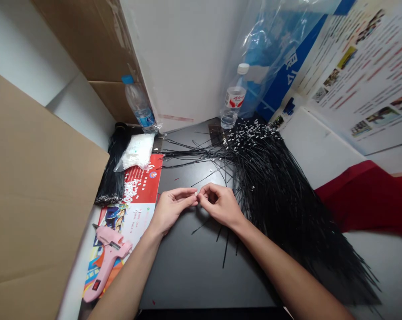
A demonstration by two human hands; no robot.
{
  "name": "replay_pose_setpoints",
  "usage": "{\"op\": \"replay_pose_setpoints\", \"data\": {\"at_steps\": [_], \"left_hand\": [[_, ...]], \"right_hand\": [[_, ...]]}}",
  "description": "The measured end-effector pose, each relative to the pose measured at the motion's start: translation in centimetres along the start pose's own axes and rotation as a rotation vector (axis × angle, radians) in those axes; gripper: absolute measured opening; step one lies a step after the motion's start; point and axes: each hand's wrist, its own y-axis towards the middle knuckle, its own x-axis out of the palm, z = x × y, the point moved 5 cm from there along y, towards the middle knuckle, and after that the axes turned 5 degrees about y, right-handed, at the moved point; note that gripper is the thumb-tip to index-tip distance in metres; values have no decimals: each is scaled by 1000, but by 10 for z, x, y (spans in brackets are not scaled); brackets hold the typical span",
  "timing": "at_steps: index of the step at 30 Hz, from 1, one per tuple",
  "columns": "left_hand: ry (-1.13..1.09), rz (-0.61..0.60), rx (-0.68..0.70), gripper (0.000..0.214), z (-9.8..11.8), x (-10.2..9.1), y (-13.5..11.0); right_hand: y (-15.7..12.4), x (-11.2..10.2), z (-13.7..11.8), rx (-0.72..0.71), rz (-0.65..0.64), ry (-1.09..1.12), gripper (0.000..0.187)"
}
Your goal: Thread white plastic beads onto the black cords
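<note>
Left hand (172, 210) and right hand (220, 205) pinching a tiny white piece (196, 194), well inside black table edge (204, 306)

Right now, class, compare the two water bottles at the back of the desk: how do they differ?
The left bottle has a blue cap; the right bottle has a white one. The left bottle's label is blue; the right bottle's is red and white. The left bottle sits near cardboard; the right bottle sits against plastic sheeting. Both are clear plastic.

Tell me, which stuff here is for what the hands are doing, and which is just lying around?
For the hands' work: left hand, right hand, tiny white piece, black wires, bag of white pieces.

Just lying around: pink glue gun, two water bottles, cardboard.
</note>
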Motion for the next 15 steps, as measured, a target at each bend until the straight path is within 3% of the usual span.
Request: {"op": "replay_pose_setpoints", "data": {"at_steps": [15], "left_hand": [[87,17,74,28,2,5,5]], "right_hand": [[1,3,3,65,-22,-127,8]]}}
